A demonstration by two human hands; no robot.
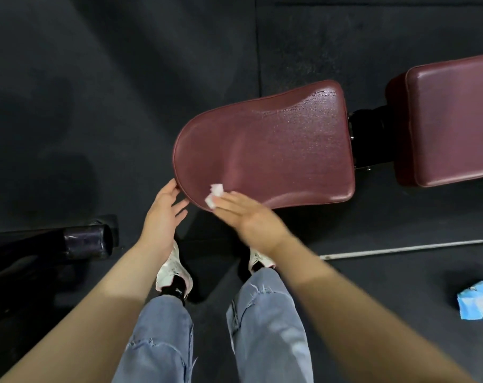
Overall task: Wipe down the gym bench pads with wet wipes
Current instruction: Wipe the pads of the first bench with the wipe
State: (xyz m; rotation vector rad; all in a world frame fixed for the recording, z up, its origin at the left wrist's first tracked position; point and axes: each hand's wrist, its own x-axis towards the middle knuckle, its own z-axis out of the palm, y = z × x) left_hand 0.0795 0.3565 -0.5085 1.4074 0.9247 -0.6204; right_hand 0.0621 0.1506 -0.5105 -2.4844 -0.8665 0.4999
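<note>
Pressing a bunched wet wipe [214,195] under flat right hand [245,214] fingers at the seat pad [268,145] edge, left hand [163,208] loose, risks it slipping off

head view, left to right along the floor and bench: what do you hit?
black tube → left hand → white wipe → seat pad → back pad; wipes pack lies on the floor at far right.

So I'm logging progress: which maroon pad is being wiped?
The rounded seat pad; the right hand presses a wet wipe there. The rectangular back pad is untouched.
</note>
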